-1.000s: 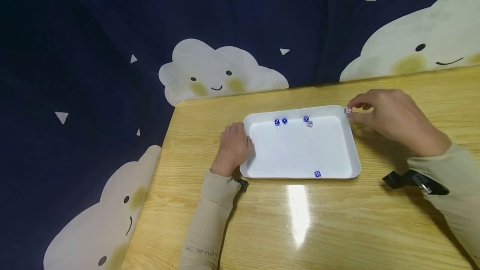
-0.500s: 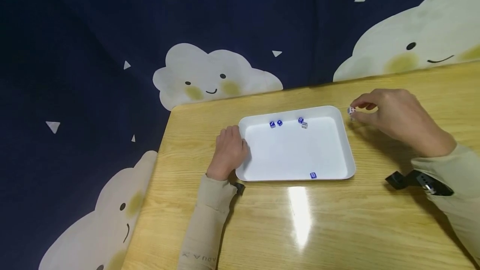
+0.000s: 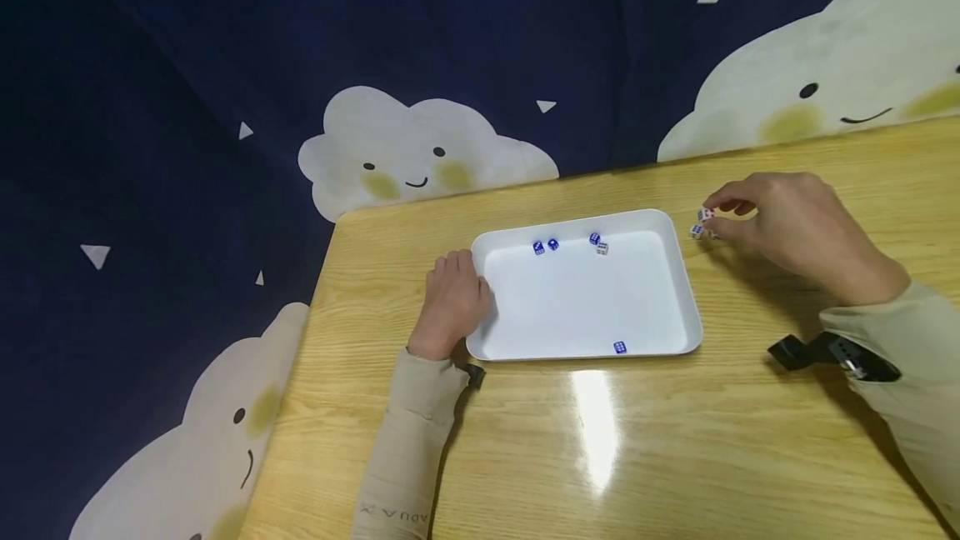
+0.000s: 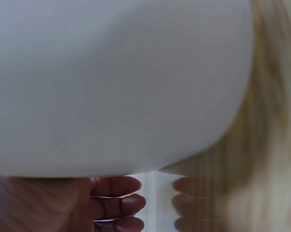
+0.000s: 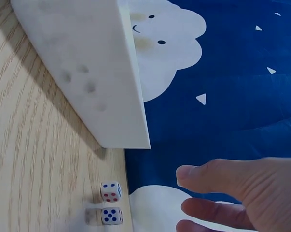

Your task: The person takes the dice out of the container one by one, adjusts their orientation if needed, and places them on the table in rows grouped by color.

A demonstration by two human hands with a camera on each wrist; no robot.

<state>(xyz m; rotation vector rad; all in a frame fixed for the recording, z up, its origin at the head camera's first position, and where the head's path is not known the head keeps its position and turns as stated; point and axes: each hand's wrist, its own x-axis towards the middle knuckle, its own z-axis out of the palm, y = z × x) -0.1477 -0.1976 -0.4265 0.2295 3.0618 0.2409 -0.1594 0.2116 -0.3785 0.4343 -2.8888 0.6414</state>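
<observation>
At the tray's right end, my right hand (image 3: pixel 802 232) pinches a white die (image 3: pixel 705 213) between thumb and index finger. Close below it in the head view sits a second white die (image 3: pixel 696 232) with blue pips, and a third (image 3: pixel 714 234) partly behind the thumb. In the right wrist view, a die with red and blue pips (image 5: pixel 111 192) and a blue-pipped die (image 5: pixel 111 216) rest side by side on the wood; the pinched one is hidden there. My left hand (image 3: pixel 450 300) grips the left rim of the white tray (image 3: pixel 684 290).
Inside the tray, two blue dice (image 3: pixel 552 244) lie near the far wall, and another blue die (image 3: pixel 595 238) is close to a white die (image 3: pixel 602 248). One more blue die (image 3: pixel 619 347) is by the near wall. A dark cloud-print cloth (image 3: pixel 622 48) borders the wooden table (image 3: pixel 525 448).
My right hand has moved the pinched die slightly right, away from the tray's corner. Two white dice now show beneath it. The left hand keeps its grip; the head view has shifted a little.
</observation>
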